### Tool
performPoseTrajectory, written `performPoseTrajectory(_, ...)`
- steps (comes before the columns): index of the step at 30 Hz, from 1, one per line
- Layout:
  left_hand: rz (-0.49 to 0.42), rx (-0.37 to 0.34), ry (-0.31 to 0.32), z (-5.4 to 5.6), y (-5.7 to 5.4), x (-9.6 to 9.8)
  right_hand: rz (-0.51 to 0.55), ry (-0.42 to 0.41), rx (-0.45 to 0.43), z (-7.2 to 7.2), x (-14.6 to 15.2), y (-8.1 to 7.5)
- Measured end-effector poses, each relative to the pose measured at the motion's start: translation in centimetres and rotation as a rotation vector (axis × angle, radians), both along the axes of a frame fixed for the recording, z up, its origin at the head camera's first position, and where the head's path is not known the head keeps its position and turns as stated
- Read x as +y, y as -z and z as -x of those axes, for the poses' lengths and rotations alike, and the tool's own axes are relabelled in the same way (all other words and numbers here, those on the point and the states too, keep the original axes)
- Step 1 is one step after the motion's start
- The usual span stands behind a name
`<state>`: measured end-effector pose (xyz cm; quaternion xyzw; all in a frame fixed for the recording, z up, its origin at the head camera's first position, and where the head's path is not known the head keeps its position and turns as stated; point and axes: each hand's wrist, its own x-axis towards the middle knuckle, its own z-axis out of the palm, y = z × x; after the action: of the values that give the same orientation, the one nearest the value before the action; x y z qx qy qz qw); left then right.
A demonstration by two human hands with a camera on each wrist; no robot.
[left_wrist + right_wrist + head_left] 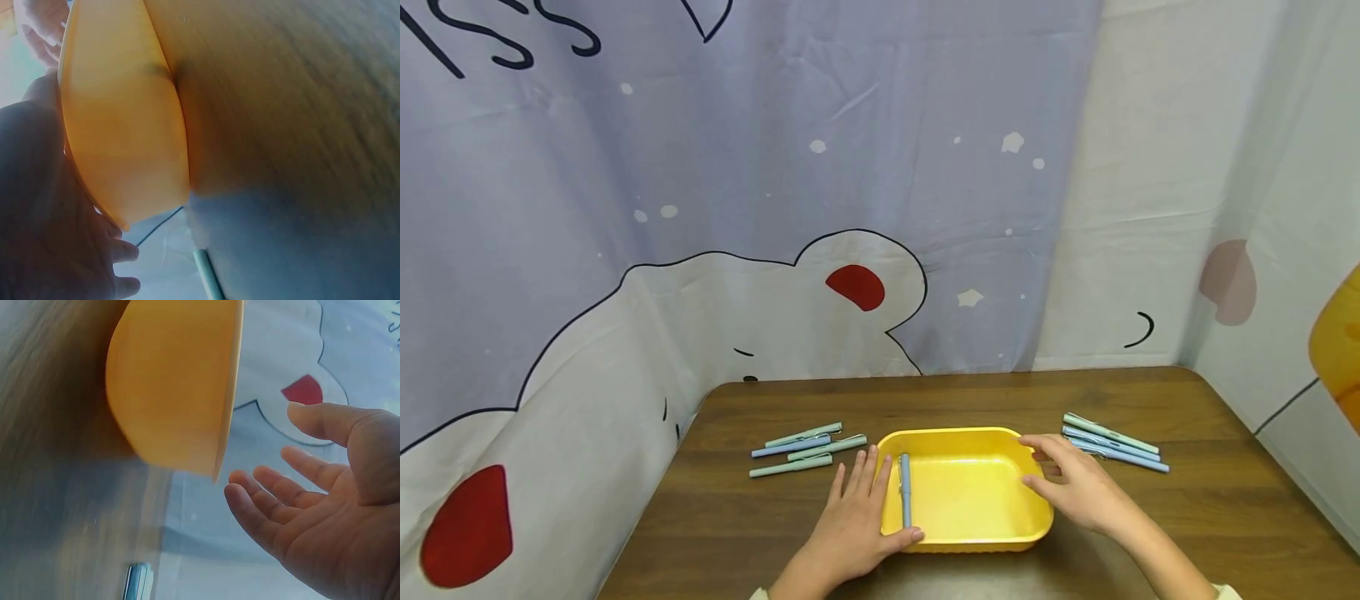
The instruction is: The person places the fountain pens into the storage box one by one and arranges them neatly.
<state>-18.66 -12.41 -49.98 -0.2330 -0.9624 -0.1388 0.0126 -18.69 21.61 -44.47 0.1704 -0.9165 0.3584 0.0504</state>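
A yellow plastic tray sits on the wooden table, with one blue pen lying along its left inside wall. My left hand rests at the tray's left rim, fingers spread and pointing away, the thumb across the near left corner. At the right rim is my right hand, fingers loosely bent and thumb held apart. In the right wrist view a gap shows between that hand and the tray wall. The left wrist view has the left hand along the tray's edge.
Left of the tray lie several light green and blue pens. Another cluster of pens, green and blue, lies beyond the right hand. A printed curtain hangs behind the brown table and along its sides.
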Motion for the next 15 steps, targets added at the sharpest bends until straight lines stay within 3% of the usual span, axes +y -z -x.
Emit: performPoseTrajectory(15,0.013,-0.002,-0.002,0.2,0.1,0.0,-0.066,0.112,0.008,-0.5,4.4,1.0)
